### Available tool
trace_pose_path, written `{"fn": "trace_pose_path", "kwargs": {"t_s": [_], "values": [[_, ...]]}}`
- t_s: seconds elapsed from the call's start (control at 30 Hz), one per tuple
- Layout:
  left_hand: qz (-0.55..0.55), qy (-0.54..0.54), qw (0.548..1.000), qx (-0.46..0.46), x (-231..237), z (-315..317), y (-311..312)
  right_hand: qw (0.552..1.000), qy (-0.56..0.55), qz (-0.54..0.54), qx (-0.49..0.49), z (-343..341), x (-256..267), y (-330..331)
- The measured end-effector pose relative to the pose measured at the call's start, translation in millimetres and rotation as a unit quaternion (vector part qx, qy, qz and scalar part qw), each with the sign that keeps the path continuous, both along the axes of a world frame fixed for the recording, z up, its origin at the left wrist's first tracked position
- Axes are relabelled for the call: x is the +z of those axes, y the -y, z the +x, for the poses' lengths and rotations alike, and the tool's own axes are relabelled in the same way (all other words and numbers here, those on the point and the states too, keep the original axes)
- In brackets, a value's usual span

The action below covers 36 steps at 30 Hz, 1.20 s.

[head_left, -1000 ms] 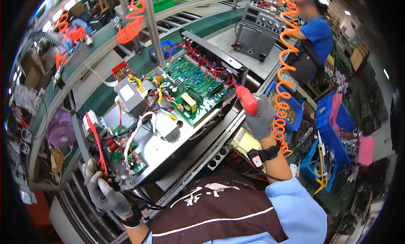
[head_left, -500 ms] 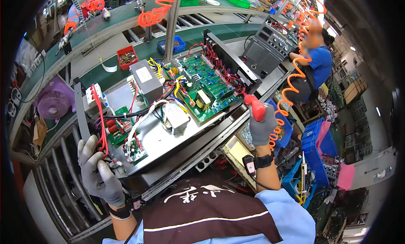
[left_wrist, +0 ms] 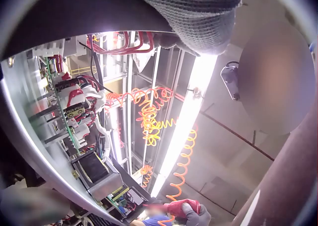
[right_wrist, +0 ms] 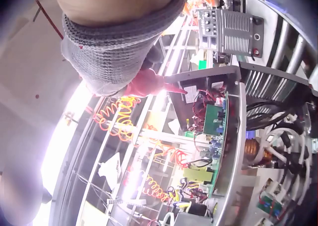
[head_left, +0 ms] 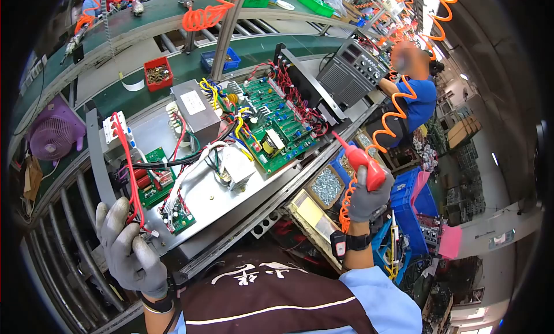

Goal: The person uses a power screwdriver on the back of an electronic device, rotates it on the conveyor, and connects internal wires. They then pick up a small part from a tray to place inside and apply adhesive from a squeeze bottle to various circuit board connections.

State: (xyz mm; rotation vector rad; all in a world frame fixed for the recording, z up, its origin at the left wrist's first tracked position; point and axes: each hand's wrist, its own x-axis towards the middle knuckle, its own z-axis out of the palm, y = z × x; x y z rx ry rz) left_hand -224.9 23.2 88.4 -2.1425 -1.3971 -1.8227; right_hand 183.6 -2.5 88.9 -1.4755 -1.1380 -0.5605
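An opened metal chassis [head_left: 213, 198] with a green circuit board [head_left: 283, 123], wires and a grey transformer [head_left: 196, 109] lies before the person. At its left corner is the gloved left hand [head_left: 131, 250], fingers loosely bent beside the red wires [head_left: 128, 166]. The gloved right hand [head_left: 369, 198] grips a red tool [head_left: 366, 163] with a narrow tip, held right of the chassis over the parts bins. In the right wrist view the red tool [right_wrist: 146, 83] shows beyond the glove [right_wrist: 112, 62]. The left glove [left_wrist: 198, 17] is at the top of the left wrist view.
A finished-looking grey unit [head_left: 352, 71] stands behind the chassis. Red [head_left: 157, 74] and blue [head_left: 228, 60] bins sit on the green bench. A purple fan [head_left: 55, 135] is at the left, rollers [head_left: 86, 241] below it. Another person [head_left: 421, 97] in blue works at the upper right.
The right hand with the red tool has moved away from the chassis edge, down and to the right. The left hand stays at the chassis corner while the head view has shifted.
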Motion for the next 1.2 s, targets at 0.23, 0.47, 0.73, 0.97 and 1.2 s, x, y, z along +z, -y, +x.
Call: {"fn": "trace_pose_path", "kwargs": {"t_s": [0.23,0.47,0.73,0.97,1.2], "values": [[-0.008,0.001,1.0,-0.008,-2,-2,1,0.987,0.156,-0.038,0.023,-7,23,-34],[0.001,-0.013,1.0,-0.014,-3,-3,-1,0.968,0.236,-0.072,0.045,-6,36,-57],[0.003,-0.009,1.0,-0.005,-1,-2,-1,0.947,0.288,-0.126,0.061,-18,66,-60],[0.01,-0.011,1.0,0.001,0,0,-2,0.95,0.29,-0.098,0.063,-8,53,-47],[0.016,-0.001,1.0,-0.006,-2,0,-1,0.958,0.272,-0.055,0.069,-2,37,-38]]}}
